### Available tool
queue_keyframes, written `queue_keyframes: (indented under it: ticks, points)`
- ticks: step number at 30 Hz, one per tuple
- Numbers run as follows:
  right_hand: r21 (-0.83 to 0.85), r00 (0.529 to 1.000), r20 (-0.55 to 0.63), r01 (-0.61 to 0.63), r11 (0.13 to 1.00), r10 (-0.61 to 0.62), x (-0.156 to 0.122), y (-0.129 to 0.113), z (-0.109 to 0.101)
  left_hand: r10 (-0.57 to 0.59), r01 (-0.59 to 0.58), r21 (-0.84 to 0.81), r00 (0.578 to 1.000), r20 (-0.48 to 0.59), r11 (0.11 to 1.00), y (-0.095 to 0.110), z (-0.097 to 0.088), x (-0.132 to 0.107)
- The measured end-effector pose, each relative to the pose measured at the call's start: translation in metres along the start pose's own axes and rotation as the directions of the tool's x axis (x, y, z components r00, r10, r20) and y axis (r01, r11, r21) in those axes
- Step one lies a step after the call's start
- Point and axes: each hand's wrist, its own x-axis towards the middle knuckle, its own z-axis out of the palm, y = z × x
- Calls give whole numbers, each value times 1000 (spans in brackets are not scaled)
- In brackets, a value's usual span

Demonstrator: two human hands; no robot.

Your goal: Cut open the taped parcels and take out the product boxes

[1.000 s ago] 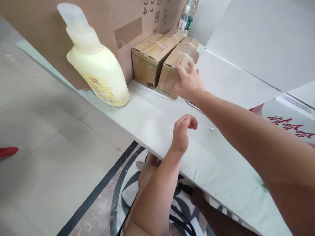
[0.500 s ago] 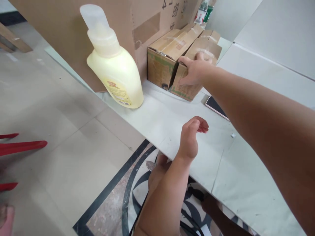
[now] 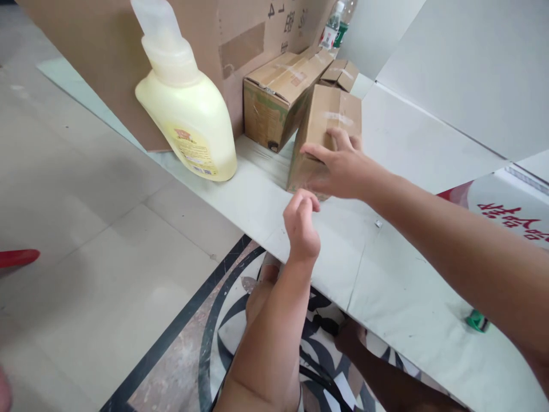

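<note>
My right hand (image 3: 338,163) grips the near end of a small brown cardboard box (image 3: 338,106), its fingers on the top and thumb side lower at the front. The box has clear tape across its top and stands on the pale covered table (image 3: 326,234). My left hand (image 3: 302,223) is loosely closed, fingers curled in, with nothing visible in it. It is just in front of the box's lower near corner; whether it touches the box I cannot tell. A second cardboard box (image 3: 274,91) stands to the left, with a smaller box (image 3: 339,74) behind.
A pale yellow detergent bottle (image 3: 189,114) stands at the table's left edge before a large carton (image 3: 189,34). Plastic bottles (image 3: 337,26) are at the back. A green cap-like object (image 3: 477,321) and a printed red-and-white item (image 3: 506,206) are on the right. A tiny white piece (image 3: 378,224) lies mid-table.
My right hand has drawn the box toward me, away from the second box, uncovering the smaller box behind. My left hand is nearer the box. The phone is no longer visible.
</note>
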Motion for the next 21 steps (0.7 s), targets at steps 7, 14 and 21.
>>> queue_keyframes:
  ticks: [7,14,21]
  points:
    - [-102,979,26,202,974,-200,-169,-12,-17,156,-121,247,979,-131,961,3,-3,3]
    - [-46,934,-25,355,934,-356,-307,9,-21,-6,-99,353,958,286,930,-5,13,-1]
    - [113,953,-297,-21,993,54,-406,41,10,-205,-18,358,793,573,934,-22,51,-26]
